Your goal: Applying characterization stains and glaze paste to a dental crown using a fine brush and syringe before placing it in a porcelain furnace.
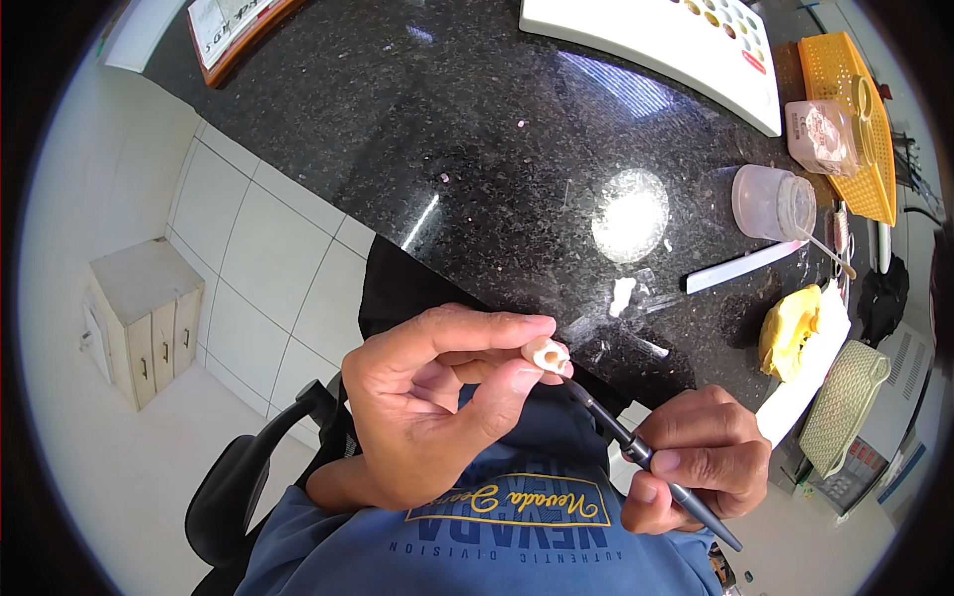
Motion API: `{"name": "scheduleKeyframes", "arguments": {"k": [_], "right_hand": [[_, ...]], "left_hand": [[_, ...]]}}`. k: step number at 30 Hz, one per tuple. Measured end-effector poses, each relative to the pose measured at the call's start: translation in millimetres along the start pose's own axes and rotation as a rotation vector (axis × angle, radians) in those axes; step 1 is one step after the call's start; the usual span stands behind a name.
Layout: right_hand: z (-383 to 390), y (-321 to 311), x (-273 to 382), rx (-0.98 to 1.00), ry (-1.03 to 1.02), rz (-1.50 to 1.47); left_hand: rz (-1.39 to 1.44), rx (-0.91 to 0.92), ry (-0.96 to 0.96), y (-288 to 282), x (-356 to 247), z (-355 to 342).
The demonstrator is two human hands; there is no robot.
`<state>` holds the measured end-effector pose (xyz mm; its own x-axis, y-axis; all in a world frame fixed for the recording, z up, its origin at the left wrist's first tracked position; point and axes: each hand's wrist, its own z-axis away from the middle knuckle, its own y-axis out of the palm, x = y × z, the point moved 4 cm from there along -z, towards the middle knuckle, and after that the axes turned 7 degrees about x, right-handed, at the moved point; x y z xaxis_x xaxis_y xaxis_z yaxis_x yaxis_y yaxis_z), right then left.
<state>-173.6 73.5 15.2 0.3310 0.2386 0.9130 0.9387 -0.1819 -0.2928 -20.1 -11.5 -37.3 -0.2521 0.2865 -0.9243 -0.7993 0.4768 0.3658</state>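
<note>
Between the fingertips and thumb of my left hand (437,397) is a small cream-coloured piece (546,355), roughly tooth-sized, with hollows in its upturned face. My right hand (704,459) grips a slim dark brush-like tool (618,434) around its handle. The tool slants up to the left, and its thin tip is close to the lower side of the cream piece. Whether the tip touches the piece I cannot tell. Both hands are in front of my blue shirt, just off the near edge of the black speckled table (477,199).
White powder and scraps (622,295) lie on the table. To the right are a pale strip (740,268), a translucent jar (770,202) with a thin stick leaning from it, a yellow lump (790,333), a pink-labelled jar (820,136) and an orange basket (845,70). A white palette (636,40) stands behind.
</note>
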Motion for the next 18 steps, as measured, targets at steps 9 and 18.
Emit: {"name": "scheduleKeyframes", "arguments": {"k": [9,18], "right_hand": [[-0.2,-2.9,1.5,-0.014,0.012,-0.010],[-0.9,-1.0,0.7,-0.015,0.003,-0.003]], "left_hand": [[0.012,-0.009,-0.017,0.8,0.3,-0.2],[0.020,-0.005,-0.026,0.7,0.4,0.2]]}}
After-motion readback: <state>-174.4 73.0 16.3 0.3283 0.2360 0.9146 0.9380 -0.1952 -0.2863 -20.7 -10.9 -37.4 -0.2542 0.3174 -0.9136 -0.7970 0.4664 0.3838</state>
